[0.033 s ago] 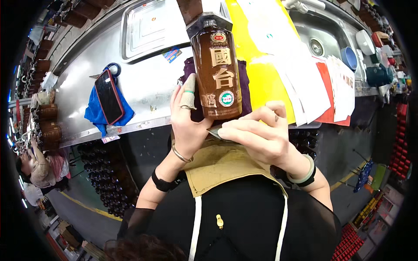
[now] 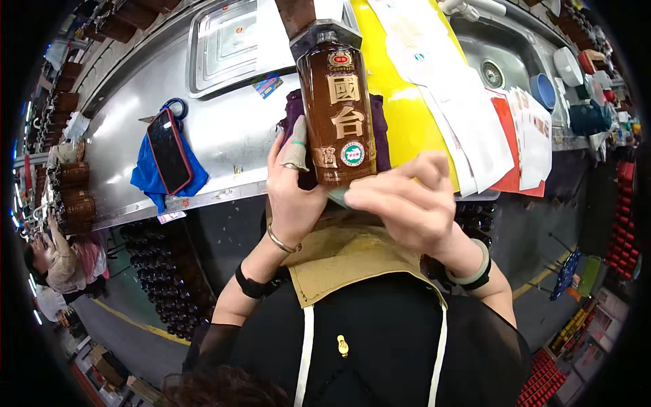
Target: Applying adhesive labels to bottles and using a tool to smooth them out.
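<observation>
A brown bottle (image 2: 337,112) with raised gold characters and a round green-and-white sticker lies on its back, its neck pointing away from me. Beneath it is a dark purple cloth (image 2: 380,132). My left hand (image 2: 293,193) steadies the bottle's lower left side, a pale knitted finger cover on one finger. Close to the base, my right hand (image 2: 410,203) has its thumb and fingers pinched on a small, thin greenish piece (image 2: 337,197), blurred and partly hidden. Beyond the cap end stands a dark angular block (image 2: 325,34).
On the left, a phone (image 2: 169,152) lies on a blue cloth (image 2: 144,173) beside blue-handled scissors (image 2: 178,107). A metal tray (image 2: 196,61) sits farther back. Yellow sheeting (image 2: 400,112) and white papers (image 2: 468,129) cover the right, next to a sink (image 2: 468,51). Another person (image 2: 68,261) is far left.
My right hand has shifted slightly and is blurred; the thin piece it pinches has moved up toward the bottle's base. The left hand and the bottle stay nearly still.
</observation>
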The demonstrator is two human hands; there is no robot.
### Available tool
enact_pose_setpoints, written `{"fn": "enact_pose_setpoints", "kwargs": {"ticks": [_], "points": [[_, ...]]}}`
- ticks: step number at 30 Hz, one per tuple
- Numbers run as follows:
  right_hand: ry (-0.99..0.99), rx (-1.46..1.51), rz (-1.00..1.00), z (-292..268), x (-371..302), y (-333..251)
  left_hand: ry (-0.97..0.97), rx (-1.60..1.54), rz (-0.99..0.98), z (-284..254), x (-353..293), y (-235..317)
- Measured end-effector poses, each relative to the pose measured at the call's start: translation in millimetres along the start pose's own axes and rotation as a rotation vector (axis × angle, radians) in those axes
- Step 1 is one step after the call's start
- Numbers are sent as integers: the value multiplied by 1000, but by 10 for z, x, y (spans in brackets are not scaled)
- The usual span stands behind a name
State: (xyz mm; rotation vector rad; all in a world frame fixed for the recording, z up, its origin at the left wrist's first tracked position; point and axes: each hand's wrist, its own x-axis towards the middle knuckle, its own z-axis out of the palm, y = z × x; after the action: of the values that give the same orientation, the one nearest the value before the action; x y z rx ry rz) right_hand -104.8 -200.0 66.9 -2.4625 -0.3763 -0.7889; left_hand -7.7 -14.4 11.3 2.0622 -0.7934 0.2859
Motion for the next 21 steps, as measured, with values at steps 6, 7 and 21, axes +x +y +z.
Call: {"fn": "enact_pose_setpoints", "kwargs": {"ticks": [6, 7, 21], "points": [[-48, 34, -74, 32, 0, -21, 6, 30, 81, 12, -29, -59], [-78, 15, -49, -40, 58, -72, 2, 9, 58, 2, -23, -37], [-48, 45, -55, 61, 21, 17, 52, -40, 1, 33, 10, 31]]}}
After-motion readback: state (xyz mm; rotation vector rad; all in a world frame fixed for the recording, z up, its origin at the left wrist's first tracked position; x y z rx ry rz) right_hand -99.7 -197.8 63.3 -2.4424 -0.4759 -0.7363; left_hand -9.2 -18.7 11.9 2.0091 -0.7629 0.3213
